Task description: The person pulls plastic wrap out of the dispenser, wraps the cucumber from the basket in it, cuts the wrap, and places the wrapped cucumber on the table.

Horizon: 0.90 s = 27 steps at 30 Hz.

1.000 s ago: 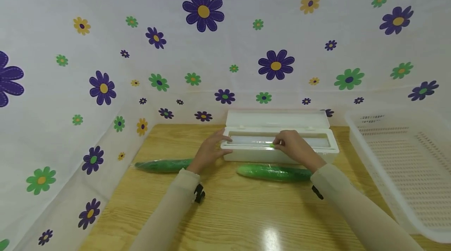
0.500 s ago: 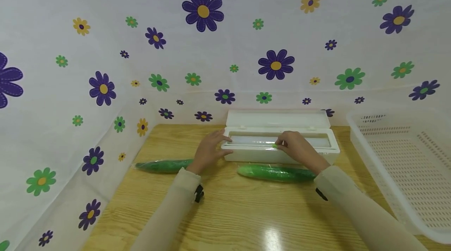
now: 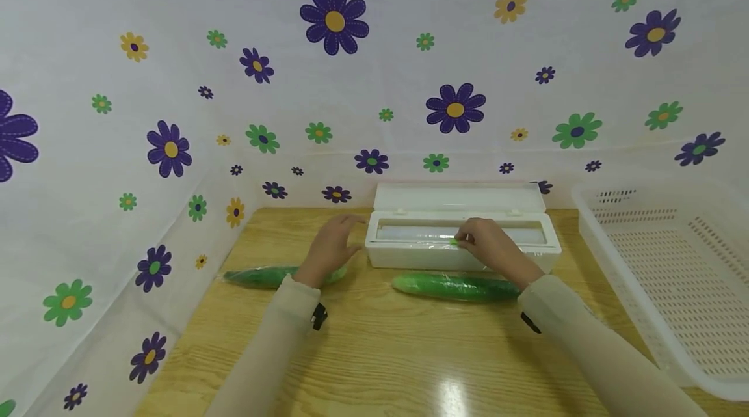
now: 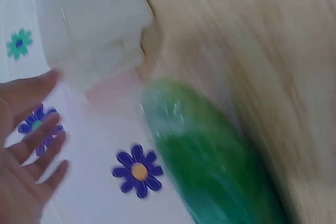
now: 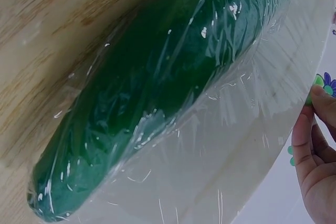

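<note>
A white cling film dispenser [image 3: 421, 257] stands at the back of the table with its lid raised and a film roll inside. On its front edge, my right hand [image 3: 490, 245] pinches a small bright green slider [image 3: 453, 241] between thumb and index finger. My left hand [image 3: 329, 249] is just off the box's left end, fingers extended and holding nothing. A cucumber [image 3: 450, 287] in film lies before the box; in the right wrist view, clear film [image 5: 210, 129] stretches between it and the box. Another wrapped cucumber [image 3: 257, 276] lies at left, partly behind my left wrist.
A white plastic basket [image 3: 649, 319] stands at the right of the wooden table [image 3: 363, 358]. White cloth [image 3: 374, 66] with printed flowers hangs behind and on the left. The raised lid [image 3: 459, 197] is close to the back cloth.
My left hand has let go of the box's left end and moved left. My right hand stays pinching the slider, near the same spot on the front edge.
</note>
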Each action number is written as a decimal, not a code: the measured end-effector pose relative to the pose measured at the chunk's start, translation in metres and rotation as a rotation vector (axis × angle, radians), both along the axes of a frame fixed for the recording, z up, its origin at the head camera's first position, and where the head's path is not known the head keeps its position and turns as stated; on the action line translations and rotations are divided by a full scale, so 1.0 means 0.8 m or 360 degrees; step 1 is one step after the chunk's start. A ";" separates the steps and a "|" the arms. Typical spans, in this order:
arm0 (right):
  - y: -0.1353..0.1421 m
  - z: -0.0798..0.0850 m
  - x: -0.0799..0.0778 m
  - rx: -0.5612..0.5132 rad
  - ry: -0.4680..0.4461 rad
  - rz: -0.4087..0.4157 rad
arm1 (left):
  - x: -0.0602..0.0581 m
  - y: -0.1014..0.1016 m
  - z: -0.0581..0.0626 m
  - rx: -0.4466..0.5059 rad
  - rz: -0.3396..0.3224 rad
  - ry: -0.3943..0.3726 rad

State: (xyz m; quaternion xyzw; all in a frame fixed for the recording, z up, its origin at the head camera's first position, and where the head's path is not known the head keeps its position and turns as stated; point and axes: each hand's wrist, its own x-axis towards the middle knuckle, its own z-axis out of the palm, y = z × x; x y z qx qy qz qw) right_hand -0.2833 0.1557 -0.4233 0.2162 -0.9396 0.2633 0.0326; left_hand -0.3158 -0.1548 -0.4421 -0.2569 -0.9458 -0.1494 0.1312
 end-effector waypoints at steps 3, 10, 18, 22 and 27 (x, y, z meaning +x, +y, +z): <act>0.001 0.001 0.001 0.0011 0.0000 -0.0002 | 0.009 0.015 -0.001 -0.0015 -0.0142 0.0226; -0.002 -0.002 0.004 0.0037 0.0067 -0.0022 | 0.027 0.050 -0.004 -0.0249 -0.0309 0.0577; -0.003 -0.006 0.007 0.0035 0.0168 -0.0026 | 0.025 0.053 -0.006 -0.0168 -0.0215 0.0499; -0.001 -0.007 0.009 0.0027 0.0175 -0.0035 | 0.023 0.054 -0.007 -0.0143 -0.0213 0.0481; 0.002 -0.011 0.013 0.0052 0.0175 -0.0071 | 0.025 0.052 -0.010 -0.0134 -0.0183 0.0449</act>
